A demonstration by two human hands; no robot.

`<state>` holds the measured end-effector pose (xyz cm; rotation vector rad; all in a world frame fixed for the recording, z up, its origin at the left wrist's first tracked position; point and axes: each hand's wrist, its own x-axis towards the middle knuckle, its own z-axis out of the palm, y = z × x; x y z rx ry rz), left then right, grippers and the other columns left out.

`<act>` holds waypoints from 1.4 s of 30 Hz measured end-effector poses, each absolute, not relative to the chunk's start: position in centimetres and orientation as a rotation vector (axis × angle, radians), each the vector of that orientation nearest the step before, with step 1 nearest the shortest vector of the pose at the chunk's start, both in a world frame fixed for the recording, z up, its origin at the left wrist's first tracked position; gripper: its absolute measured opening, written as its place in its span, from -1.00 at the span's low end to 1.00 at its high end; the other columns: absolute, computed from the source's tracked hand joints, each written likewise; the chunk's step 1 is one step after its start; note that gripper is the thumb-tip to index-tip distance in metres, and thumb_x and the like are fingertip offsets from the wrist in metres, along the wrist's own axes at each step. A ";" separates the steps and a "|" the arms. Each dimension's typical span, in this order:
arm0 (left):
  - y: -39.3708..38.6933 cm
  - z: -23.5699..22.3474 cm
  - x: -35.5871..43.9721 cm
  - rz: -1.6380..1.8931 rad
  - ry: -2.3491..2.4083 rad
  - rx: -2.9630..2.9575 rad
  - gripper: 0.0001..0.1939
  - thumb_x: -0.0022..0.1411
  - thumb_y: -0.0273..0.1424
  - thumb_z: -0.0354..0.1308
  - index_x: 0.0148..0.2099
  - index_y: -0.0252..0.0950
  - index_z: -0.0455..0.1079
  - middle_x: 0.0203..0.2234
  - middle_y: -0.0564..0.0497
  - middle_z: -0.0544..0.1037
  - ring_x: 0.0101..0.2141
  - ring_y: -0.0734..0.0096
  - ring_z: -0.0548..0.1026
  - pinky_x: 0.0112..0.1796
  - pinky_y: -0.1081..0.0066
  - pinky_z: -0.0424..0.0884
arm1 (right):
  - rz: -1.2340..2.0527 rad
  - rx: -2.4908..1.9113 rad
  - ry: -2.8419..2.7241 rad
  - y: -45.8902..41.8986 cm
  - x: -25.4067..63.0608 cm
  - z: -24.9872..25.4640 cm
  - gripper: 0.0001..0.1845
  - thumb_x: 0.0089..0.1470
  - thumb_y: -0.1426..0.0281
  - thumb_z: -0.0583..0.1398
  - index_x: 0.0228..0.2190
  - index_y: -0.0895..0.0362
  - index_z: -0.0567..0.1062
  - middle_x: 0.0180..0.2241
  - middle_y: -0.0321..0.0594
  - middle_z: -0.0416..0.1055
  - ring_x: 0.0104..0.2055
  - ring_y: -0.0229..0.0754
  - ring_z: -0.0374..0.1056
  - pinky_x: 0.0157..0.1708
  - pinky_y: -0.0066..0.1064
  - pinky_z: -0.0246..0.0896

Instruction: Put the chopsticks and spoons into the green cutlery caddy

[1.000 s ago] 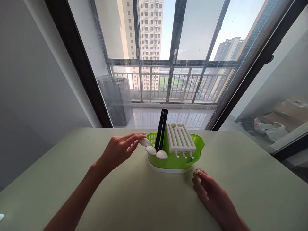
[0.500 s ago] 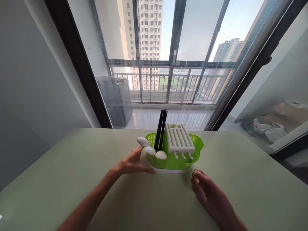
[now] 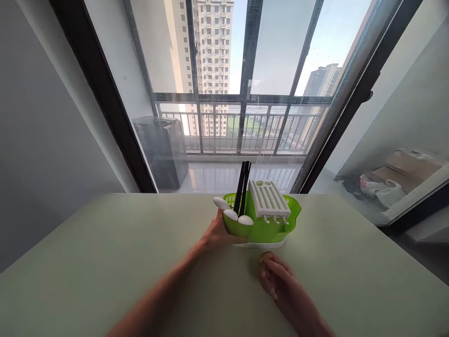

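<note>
A green plastic utensil holder (image 3: 261, 231) with a white base stands upright on the table. Around its left end wraps my left hand (image 3: 218, 234), thumb along the lower front and the other fingers partly hidden behind it. Several white spoons (image 3: 246, 220) lean at that end, bowls up. Black chopsticks (image 3: 242, 189) rise just behind them. A white slotted block (image 3: 269, 199) with small hooks along its front edge sits slanted on the holder's right half. My right hand (image 3: 280, 278) is curled closed near the table surface, in front of the holder and apart from it, with nothing visible in it.
The pale green table (image 3: 147, 234) reaches back to a glass door with a dark frame (image 3: 105, 93). Beyond the glass stand a dark grey cabinet-like box (image 3: 163, 152) and a railing (image 3: 259, 124). Bags and cardboard (image 3: 386, 192) lie behind glass at the right.
My left hand has closed more firmly around the holder's left end, and the holder has shifted a little to the right. My right hand has moved left, its fingers still curled. The view has turned slightly.
</note>
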<state>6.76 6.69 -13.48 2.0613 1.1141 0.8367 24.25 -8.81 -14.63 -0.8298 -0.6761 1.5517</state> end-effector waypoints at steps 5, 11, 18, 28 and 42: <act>7.9 -13.9 11.5 0.788 1.131 1.945 0.10 -0.32 -0.10 0.52 0.24 -0.30 0.13 -0.05 -0.15 0.50 -0.02 0.01 0.49 -0.14 0.29 0.46 | 1.567 -0.818 -0.690 -8.4 24.2 -14.4 -0.62 0.07 0.10 0.34 -0.48 0.15 0.46 -0.54 -0.38 0.26 -0.65 -0.47 -0.03 -0.61 -0.47 -0.23; 8.4 -14.2 15.7 0.796 1.071 1.928 0.10 -0.33 -0.09 0.52 0.22 -0.26 0.12 -0.07 -0.13 0.50 -0.02 0.04 0.49 -0.14 0.29 0.42 | 1.599 -0.776 -0.676 -8.1 24.4 -14.3 -0.64 0.13 0.15 0.30 -0.49 0.16 0.44 -0.53 -0.38 0.25 -0.62 -0.46 0.03 -0.61 -0.49 -0.20; 8.4 -15.1 16.0 0.819 0.956 1.923 0.24 -0.33 -0.08 0.54 0.35 -0.17 0.03 0.13 -0.14 0.40 0.16 -0.08 0.39 0.10 0.11 0.38 | 1.609 -0.774 -0.657 -8.1 24.6 -14.7 -0.66 0.11 0.15 0.32 -0.46 0.15 0.46 -0.53 -0.39 0.28 -0.64 -0.46 0.03 -0.64 -0.51 -0.21; 3.7 -14.2 1.6 0.659 1.036 2.219 -0.16 0.19 -0.10 0.28 0.41 -0.14 0.04 0.33 -0.13 0.24 0.31 0.08 0.22 0.30 0.05 0.15 | 1.598 -0.848 -0.627 -8.3 24.6 -14.7 -0.65 -0.01 0.12 0.39 -0.45 0.13 0.48 -0.53 -0.38 0.32 -0.64 -0.45 0.05 -0.65 -0.52 -0.14; -3.7 -11.1 -7.7 0.716 1.417 2.059 -0.58 0.37 -0.17 0.04 0.21 -0.12 0.35 0.19 -0.01 0.45 0.14 0.18 0.44 -0.05 0.30 0.52 | 1.283 -1.223 -1.432 -10.3 22.1 -14.8 -0.61 0.17 0.03 0.21 -0.37 0.11 0.49 -0.48 -0.30 0.43 -0.53 -0.32 0.20 -0.52 -0.46 0.05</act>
